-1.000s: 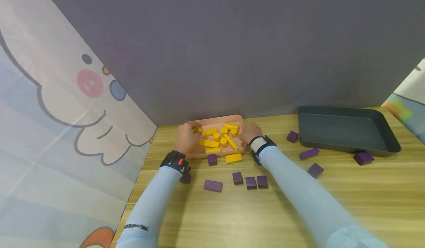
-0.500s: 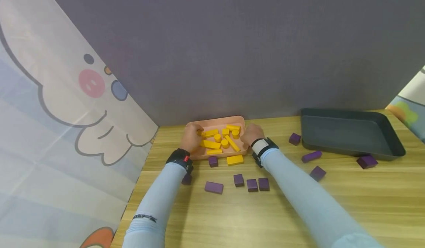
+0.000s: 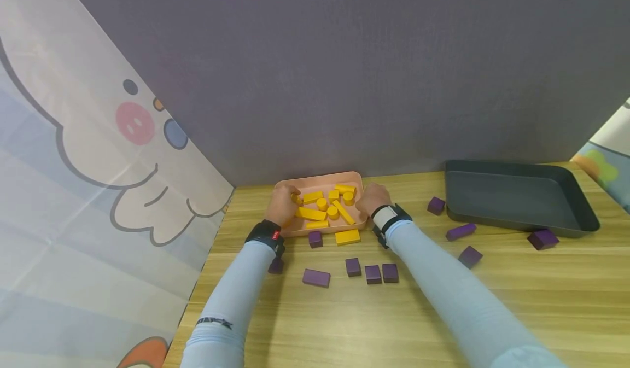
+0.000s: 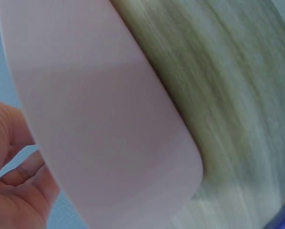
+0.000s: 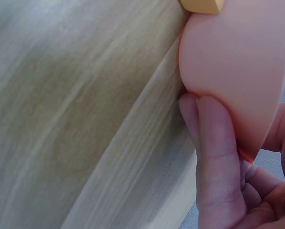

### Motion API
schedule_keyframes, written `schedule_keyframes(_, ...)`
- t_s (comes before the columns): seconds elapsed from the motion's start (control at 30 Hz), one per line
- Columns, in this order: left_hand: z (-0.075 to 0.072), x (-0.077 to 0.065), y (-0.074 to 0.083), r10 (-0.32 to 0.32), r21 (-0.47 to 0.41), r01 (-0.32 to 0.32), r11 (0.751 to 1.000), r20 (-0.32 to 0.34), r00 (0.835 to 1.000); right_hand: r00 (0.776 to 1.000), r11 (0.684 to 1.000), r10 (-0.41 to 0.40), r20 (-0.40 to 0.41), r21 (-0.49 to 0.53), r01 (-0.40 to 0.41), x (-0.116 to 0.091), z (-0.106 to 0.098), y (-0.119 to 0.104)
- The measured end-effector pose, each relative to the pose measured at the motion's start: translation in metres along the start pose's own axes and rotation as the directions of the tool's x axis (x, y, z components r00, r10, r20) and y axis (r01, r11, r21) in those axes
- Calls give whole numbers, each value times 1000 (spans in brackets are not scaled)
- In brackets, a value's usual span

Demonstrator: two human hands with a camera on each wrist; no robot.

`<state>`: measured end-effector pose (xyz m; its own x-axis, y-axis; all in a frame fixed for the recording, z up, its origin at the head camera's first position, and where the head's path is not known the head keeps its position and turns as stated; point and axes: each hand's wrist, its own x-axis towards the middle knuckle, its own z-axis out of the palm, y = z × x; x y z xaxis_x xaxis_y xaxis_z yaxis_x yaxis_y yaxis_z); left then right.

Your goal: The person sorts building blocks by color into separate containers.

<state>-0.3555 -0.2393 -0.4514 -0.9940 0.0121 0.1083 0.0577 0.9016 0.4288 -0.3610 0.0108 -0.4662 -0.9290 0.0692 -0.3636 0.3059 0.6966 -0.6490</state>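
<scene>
The right hand [image 3: 374, 198] grips the right end of the pink tray [image 3: 315, 183], fingers against its outer wall; the left hand [image 3: 281, 205] is at the left end, fingertips beside a yellow block [image 3: 297, 199], and whether it pinches that block I cannot tell; the tray rests on the wooden surface [image 3: 344, 324] with other yellow pieces [image 3: 311, 214] inside; a flat yellow brick [image 3: 348, 237] and purple cube [image 3: 315, 239] lie just in front; a dark tray [image 3: 512, 196] stands well to the right.
</scene>
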Motion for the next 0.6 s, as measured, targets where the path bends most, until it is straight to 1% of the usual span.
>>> schedule_keyframes(0.1, 1, 0, 0, -20, -4, 20, 1000, 13, 1000, 1000, 1000, 2, -1, 7, -2, -2, 0, 0)
schedule_keyframes(0.17, 1, 0, 0, -23, 1, 23, 1000, 16, 1000, 1000, 1000, 2, -5, 7, -2, -4, -1, -1)
schedule_keyframes(0.33, -2, -3, -2, 13, 31, -13, 999, 3, 1000, 1000, 1000, -2, -9, 4, 2, -8, -3, -3)
schedule_keyframes(0.47, -5, -7, -2, 26, 44, -26, 999, -12, 1000, 1000, 1000, 2, -4, 1, -2, -9, -4, -3)
schedule_keyframes(0.53, -7, -10, 0, 32, 47, -30, 998, -31, 999, 1000, 1000, 1, -4, -7, -1, -8, -4, -3)
schedule_keyframes(0.6, -8, -14, 3, 58, 61, -54, 997, -65, 996, 1000, 1000, -1, -8, -22, 1, -6, -4, -2)
